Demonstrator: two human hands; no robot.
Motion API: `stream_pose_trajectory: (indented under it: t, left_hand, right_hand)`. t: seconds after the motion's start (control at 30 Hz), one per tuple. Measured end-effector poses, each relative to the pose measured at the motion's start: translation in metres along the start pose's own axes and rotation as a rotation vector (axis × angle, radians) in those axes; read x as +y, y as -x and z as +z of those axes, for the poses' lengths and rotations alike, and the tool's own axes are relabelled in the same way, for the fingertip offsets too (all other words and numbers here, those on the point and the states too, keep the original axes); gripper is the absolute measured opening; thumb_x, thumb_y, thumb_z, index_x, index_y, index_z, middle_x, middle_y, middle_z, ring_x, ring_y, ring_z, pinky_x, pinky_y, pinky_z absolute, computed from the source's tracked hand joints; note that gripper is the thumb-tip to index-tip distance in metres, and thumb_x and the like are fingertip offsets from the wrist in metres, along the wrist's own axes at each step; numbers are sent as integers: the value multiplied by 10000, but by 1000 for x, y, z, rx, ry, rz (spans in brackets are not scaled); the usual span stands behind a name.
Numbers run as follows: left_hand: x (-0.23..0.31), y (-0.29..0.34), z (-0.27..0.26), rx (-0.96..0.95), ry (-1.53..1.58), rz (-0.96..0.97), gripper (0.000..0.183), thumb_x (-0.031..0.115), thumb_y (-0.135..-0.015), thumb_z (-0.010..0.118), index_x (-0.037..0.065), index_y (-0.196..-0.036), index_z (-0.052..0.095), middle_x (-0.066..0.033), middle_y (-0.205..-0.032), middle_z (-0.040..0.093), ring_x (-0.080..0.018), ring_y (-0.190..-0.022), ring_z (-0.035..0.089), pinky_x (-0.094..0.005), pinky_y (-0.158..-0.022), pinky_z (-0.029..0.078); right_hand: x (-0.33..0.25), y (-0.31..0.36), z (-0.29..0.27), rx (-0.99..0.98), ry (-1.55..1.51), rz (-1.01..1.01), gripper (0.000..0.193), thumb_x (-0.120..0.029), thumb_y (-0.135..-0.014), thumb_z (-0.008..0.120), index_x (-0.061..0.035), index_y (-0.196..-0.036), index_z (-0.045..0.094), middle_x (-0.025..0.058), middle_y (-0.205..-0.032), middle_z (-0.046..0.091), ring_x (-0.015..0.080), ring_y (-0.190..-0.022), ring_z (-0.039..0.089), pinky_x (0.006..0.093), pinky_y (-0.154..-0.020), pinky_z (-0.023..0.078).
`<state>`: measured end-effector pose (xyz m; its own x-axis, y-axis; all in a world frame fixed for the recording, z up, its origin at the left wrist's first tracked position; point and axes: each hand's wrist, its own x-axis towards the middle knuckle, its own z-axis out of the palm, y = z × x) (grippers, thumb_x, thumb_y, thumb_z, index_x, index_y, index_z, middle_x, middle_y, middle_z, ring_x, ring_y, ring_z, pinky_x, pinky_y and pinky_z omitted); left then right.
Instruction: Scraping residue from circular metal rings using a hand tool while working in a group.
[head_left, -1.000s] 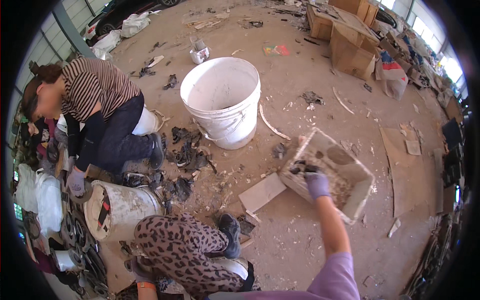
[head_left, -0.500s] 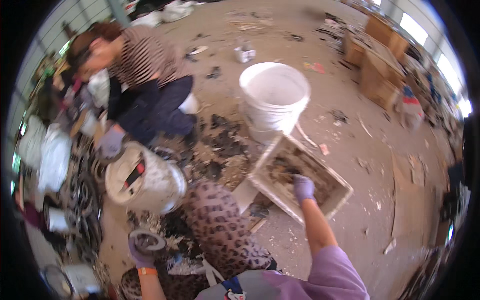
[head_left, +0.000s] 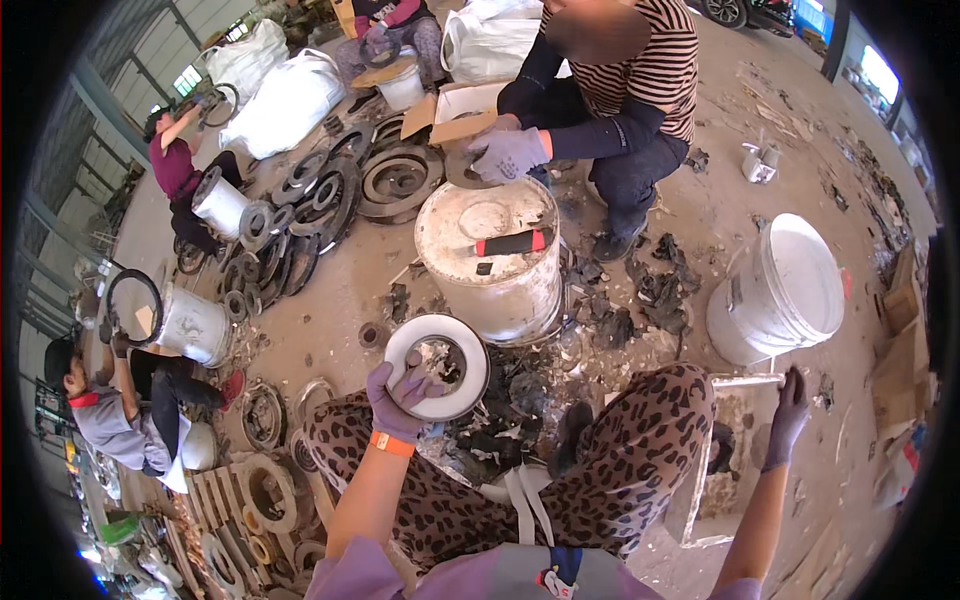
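My left hand (head_left: 402, 402), in a greyish-purple glove with an orange band at the wrist, grips a ring (head_left: 438, 328) with a wide white face and a dark outer rim. It is raised over my lap, close to a dirty white lidded bucket (head_left: 490, 295). On that lid lies a knife-like tool with a red and black handle (head_left: 510, 243). My right hand (head_left: 786, 425), also gloved, is beside the far right corner of a worn white box (head_left: 745, 381). Its fingers look stretched out, seen edge-on, with nothing visible in them.
An open white bucket (head_left: 755, 310) stands at the right. Across the lidded bucket crouches a person in a striped shirt (head_left: 665, 75), whose gloved hand (head_left: 508, 155) touches a ring. Several people work at the left, around piled dark rings (head_left: 330, 200). Black scraps (head_left: 610, 325) litter the floor.
My view has swung left. The ring in my left hand has come up and turned its white face toward me. My right hand has moved out of the box to its edge.
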<state>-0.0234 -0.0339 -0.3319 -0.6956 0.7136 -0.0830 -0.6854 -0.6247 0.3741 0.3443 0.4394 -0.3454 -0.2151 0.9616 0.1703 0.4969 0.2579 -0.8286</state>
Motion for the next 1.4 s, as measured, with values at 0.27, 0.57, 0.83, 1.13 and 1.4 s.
stream_pose_trajectory:
  t: [0.27, 0.57, 0.83, 1.13, 1.4]
  left_hand:
    - [-8, -5, 9, -160, 327, -10, 431, 365, -809, 593, 10, -1048, 540, 92, -528, 404, -56, -430, 346, -247, -591, 321]
    - [-11, -1, 10, -105, 235, -57, 478, 381, -842, 547, -21, -1100, 543, 71, -563, 383, -83, -488, 370, -281, -658, 409]
    - [-2, -1, 1, 6, 16, -155, 603, 451, -897, 482, -47, -1237, 501, -90, -868, 643, -245, -792, 621, -389, -801, 501]
    - [0, -5, -11, 168, -88, -192, 974, 805, -808, 199, -15, -1227, 516, -115, -864, 622, -273, -838, 591, -414, -796, 493]
    - [2, 1, -19, 177, -92, -217, 953, 790, -833, 185, -7, -1253, 497, -68, -751, 566, -237, -733, 532, -360, -719, 457]
  right_hand:
    - [-217, 103, 161, -795, -315, -8, 565, -504, -941, 452, -35, -1233, 569, 126, -1167, 616, 228, -1102, 557, 343, -954, 416]
    - [-234, 216, 244, -1503, -1148, 619, 631, -520, -930, 452, -10, -1301, 455, 151, -1235, 561, 266, -1152, 539, 425, -1011, 413]
    - [-233, 219, 247, -1479, -1187, 672, 621, -479, -926, 504, -43, -1356, 393, 115, -1269, 533, 222, -1132, 552, 393, -982, 447]
    - [-234, 228, 250, -1369, -1135, 735, 531, -521, -896, 532, -48, -1137, 513, 36, -915, 582, 198, -924, 585, 364, -894, 473]
    - [-222, 230, 255, -1414, -1133, 749, 600, -504, -904, 527, -27, -1257, 434, 94, -1139, 529, 233, -1074, 540, 393, -967, 437]
